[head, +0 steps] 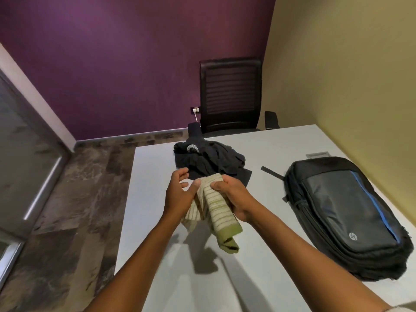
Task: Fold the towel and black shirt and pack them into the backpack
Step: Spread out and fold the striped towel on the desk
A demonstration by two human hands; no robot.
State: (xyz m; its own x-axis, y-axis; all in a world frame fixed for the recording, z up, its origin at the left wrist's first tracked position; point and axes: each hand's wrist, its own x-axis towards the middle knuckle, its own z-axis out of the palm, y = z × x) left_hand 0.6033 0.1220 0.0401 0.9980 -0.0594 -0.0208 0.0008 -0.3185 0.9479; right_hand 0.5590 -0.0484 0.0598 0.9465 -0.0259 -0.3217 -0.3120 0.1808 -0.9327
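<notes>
A cream towel (pixel 219 213) with green stripes and a green border hangs bunched above the white table (pixel 265 140). My right hand (pixel 234 197) grips its upper part. My left hand (pixel 180 192) is beside it, thumb pressing on the towel's top, fingers spread. The black shirt (pixel 209 159), with a round white logo, lies crumpled on the table just beyond my hands. The black backpack (pixel 342 212) with a blue stripe lies flat on the table to the right, its zips closed as far as I can see.
A black office chair (pixel 229 95) stands at the table's far edge. A grey cable port (pixel 317 154) sits in the tabletop behind the backpack. The table's left edge drops to a dark patterned floor (pixel 74 199). A yellow wall runs close along the right.
</notes>
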